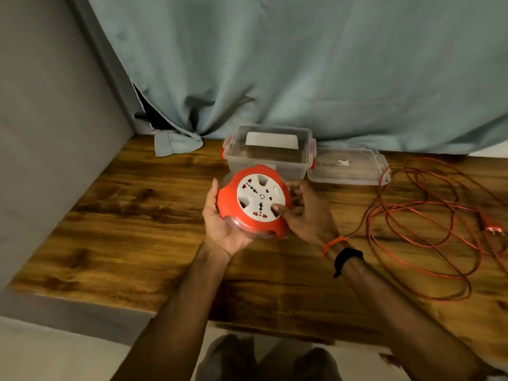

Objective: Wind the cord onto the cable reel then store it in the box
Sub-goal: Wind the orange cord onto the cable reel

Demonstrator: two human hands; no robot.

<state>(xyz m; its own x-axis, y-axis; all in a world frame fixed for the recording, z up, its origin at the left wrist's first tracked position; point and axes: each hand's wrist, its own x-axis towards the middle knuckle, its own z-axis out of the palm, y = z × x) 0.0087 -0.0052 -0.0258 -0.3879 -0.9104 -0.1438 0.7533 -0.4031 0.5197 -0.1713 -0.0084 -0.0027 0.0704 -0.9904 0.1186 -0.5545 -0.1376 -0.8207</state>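
With the left hand (220, 215) cupping the reel (254, 200) and the right hand (305, 213) thumbing its dial, the loose cord (417, 232) right of it may knot while winding.

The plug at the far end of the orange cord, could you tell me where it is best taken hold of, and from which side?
Probably by its body, pinched from above. The plug lies flat on the wooden table at the far right, beyond the loose cord loops, so its top is free. Coming from the right avoids the loops. Both hands are on the cable reel.
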